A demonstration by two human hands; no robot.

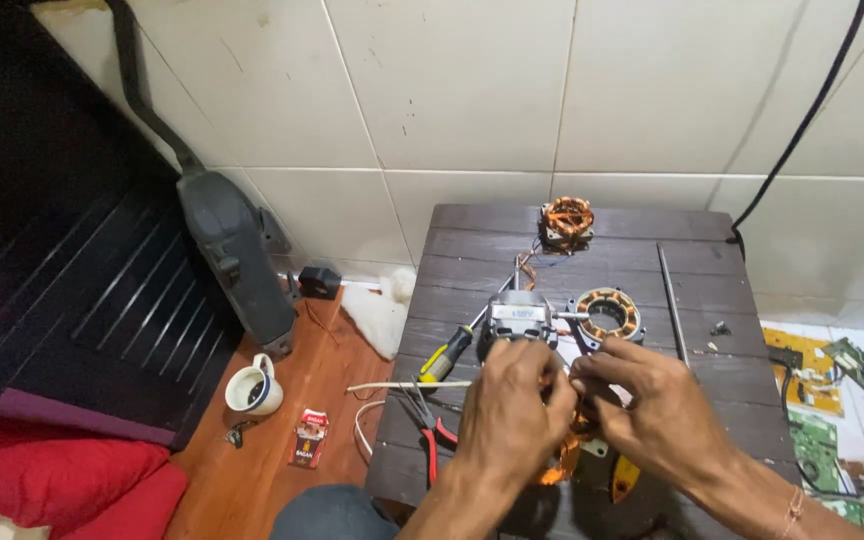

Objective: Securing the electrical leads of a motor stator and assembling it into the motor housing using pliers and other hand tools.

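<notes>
Both hands (572, 400) pinching, copper-wound stator (564, 455) beneath

Two hands (512, 405) (642, 395), three copper-wound stators (566, 220) (606, 313) (564, 455), one motor housing (520, 318), one yellow-handled screwdriver (447, 355), one red-handled pliers (430, 428), one metal rod (672, 300), one cup (254, 388)

Light: bright, even, from overhead.
Glare: soft sheen on the wall tiles (452, 80).
Shadows: faint under the hands; left corner was dark.
Sharpness: mostly crisp, edges slightly bowed.
</notes>
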